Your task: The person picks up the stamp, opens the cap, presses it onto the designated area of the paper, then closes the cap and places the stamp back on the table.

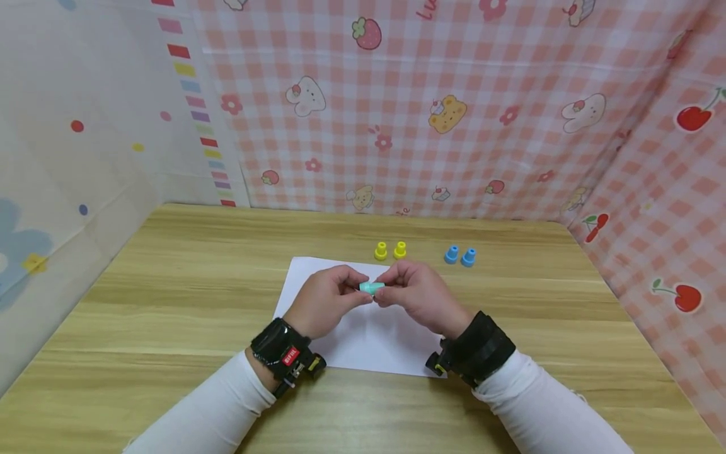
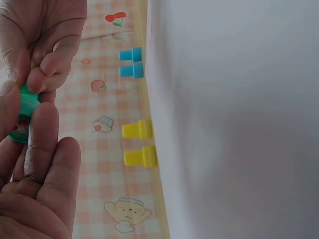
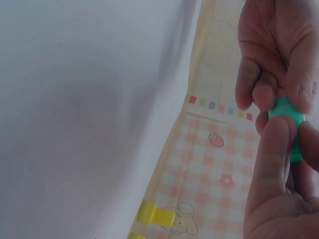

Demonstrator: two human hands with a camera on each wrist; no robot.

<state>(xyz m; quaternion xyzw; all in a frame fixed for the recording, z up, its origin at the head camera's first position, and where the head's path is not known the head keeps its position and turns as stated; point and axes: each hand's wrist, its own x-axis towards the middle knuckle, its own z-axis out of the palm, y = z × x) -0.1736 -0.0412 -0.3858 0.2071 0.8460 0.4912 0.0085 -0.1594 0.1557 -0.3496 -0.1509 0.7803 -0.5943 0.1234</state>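
Note:
Over the white sheet of paper point(image 1: 374, 340), both hands meet at a small green toy stamp point(image 1: 371, 288). My left hand point(image 1: 326, 299) pinches its left end between thumb and fingers. The other end is pinched by my right hand point(image 1: 420, 296). In the left wrist view, a red cherry picture shows at the wider end of the green stamp point(image 2: 29, 105), partly covered by the fingertips. From the right wrist, the stamp point(image 3: 286, 110) appears between the two hands, its middle hidden behind a right finger.
Two yellow stamps point(image 1: 381, 251) stand just behind the paper. Farther right are two blue stamps point(image 1: 451, 255), also upright on the wooden table point(image 1: 198, 284). A pink checked cloth point(image 1: 397, 157) hangs along the back edge, and more patterned cloth borders both sides.

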